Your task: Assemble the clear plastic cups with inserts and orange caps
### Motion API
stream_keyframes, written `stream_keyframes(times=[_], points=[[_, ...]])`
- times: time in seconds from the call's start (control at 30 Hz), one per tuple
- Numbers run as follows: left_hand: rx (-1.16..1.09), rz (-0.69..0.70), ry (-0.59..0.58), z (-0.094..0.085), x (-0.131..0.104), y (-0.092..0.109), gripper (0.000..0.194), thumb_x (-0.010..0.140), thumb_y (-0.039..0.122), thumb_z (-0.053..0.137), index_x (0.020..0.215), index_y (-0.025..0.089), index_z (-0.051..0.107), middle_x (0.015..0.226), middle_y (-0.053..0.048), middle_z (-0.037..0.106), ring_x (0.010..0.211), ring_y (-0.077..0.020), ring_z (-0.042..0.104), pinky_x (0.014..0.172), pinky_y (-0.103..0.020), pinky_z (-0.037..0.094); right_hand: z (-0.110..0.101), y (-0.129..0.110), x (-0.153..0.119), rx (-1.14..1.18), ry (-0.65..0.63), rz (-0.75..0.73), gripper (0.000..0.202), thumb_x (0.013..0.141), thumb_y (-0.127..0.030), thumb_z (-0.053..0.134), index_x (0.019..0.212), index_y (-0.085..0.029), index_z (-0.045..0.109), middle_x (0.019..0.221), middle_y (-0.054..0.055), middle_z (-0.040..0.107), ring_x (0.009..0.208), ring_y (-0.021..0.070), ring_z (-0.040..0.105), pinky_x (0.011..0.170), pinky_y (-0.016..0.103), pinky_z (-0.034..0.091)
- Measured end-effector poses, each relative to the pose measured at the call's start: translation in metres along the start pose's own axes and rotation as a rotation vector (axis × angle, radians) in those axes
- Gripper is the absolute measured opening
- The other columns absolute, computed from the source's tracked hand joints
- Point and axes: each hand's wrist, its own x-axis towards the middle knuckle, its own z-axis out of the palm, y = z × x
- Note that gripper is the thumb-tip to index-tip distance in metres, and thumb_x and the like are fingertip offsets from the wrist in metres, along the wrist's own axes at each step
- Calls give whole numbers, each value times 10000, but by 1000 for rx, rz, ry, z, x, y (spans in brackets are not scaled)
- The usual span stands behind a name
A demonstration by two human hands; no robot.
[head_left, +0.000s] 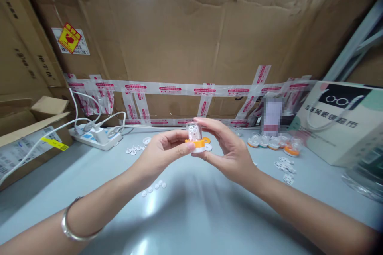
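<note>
A small clear capsule with an orange and white base (pixel 195 138) is held above the table, upright, with white gear-like pieces visible inside. My left hand (pixel 167 149) pinches its base from the left, the thumb on the orange ring. On the right, my right hand (pixel 229 149) curves around it, fingertips at the clear top and thumb under the white base. Behind the base, an orange ring (pixel 206 140) and a white round piece (pixel 208 147) show in part. Small white discs (pixel 154 188) lie beyond my left forearm, and more white pieces (pixel 134 150) lie farther back.
Several similar capsules (pixel 273 142) stand at the right, with flat white parts (pixel 285 165) before them. A power strip (pixel 98 137) and an open carton (pixel 32 143) are at left. A paper bag (pixel 335 127) stands far right; a large cardboard box (pixel 179 40) closes off the back.
</note>
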Motion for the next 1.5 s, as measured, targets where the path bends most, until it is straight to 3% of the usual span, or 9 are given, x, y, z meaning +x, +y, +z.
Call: stream_keyframes(times=[0.07, 0.13, 0.23, 0.33, 0.47, 0.8, 0.93, 1.33, 1.5], points=[[-14, 3, 54, 1, -1, 2, 243, 766, 286, 661, 992, 195, 665, 994, -51, 682, 949, -197, 605, 826, -287, 454, 6, -1, -3, 141, 105, 116, 582, 657, -254, 744, 1162, -323, 464, 1209, 26, 529, 1098, 204, 520, 954, 398, 436], [-14, 23, 113, 3, -1, 3, 246, 753, 293, 669, 974, 185, 667, 995, -55, 678, 942, -201, 599, 819, -291, 451, 11, -3, -6, 304, 150, 288, 519, 617, -328, 769, 1057, -295, 497, 1029, 23, 590, 937, 182, 582, 828, 360, 497], [-15, 37, 113, 6, -2, 4, 230, 756, 291, 661, 959, 185, 665, 891, -37, 676, 809, -164, 592, 750, -283, 455, 18, -11, -10, 494, 16, 487, 320, 654, -451, 712, 846, -229, 585, 772, 13, 610, 747, 159, 586, 732, 333, 493], [-39, 53, 90, 8, -2, 5, 214, 775, 285, 639, 968, 193, 660, 827, -17, 656, 736, -130, 556, 701, -254, 443, 21, -21, -11, 631, -45, 556, 259, 705, -458, 668, 797, -216, 655, 795, 32, 631, 790, 161, 581, 764, 320, 469], [-64, 55, 72, 8, -4, 6, 170, 783, 287, 631, 926, 201, 663, 875, -14, 658, 839, -143, 562, 771, -243, 427, 24, -31, -11, 832, -21, 651, 202, 713, -393, 685, 845, -240, 683, 882, 24, 630, 874, 150, 571, 788, 285, 466], [-108, -4, -3, 9, -6, 6, 156, 788, 328, 633, 832, 187, 685, 782, 6, 632, 745, -103, 542, 697, -197, 421, 28, -35, -17, 932, 4, 671, 179, 775, -331, 640, 873, -190, 689, 872, 16, 629, 858, 102, 562, 828, 227, 444], [-102, -7, -14, 7, -7, 2, 195, 780, 354, 638, 908, 216, 688, 753, 10, 615, 688, -101, 524, 656, -211, 416, 30, -31, -19, 988, 23, 675, 201, 778, -340, 629, 844, -161, 693, 849, 33, 656, 840, 106, 586, 840, 231, 456], [-74, -12, -34, 3, -6, 3, 210, 748, 368, 668, 895, 219, 694, 893, -12, 639, 793, -131, 568, 719, -232, 447, 32, -31, -22, 1118, 12, 734, 221, 753, -332, 653, 850, -138, 697, 828, 43, 681, 811, 104, 617, 811, 218, 491], [-24, 4, -5, 4, -6, 6, 122, 766, 306, 657, 830, 205, 683, 813, 4, 639, 733, -109, 557, 668, -207, 444, 32, -30, -23, 1074, 33, 714, 201, 763, -326, 653, 867, -159, 694, 844, 33, 677, 830, 97, 611, 829, 215, 479]])
